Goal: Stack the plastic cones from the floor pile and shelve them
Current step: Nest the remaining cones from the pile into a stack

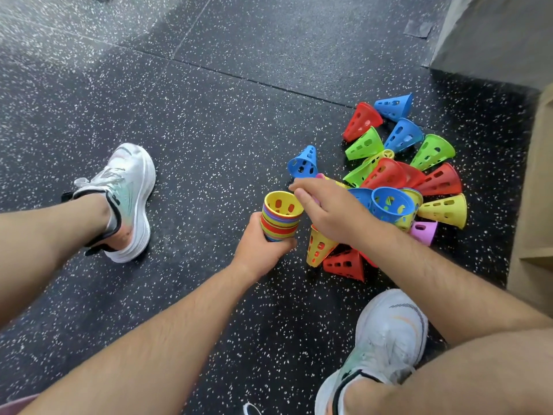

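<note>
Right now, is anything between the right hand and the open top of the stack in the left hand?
Nothing visible does. The stack has its yellow mouth open upward, and the right hand hangs beside its rim.

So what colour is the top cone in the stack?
The top cone is yellow; head view shows it.

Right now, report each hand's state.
Left hand: grips the cone stack.
Right hand: above the pile; grip hidden, cannot tell.
</note>
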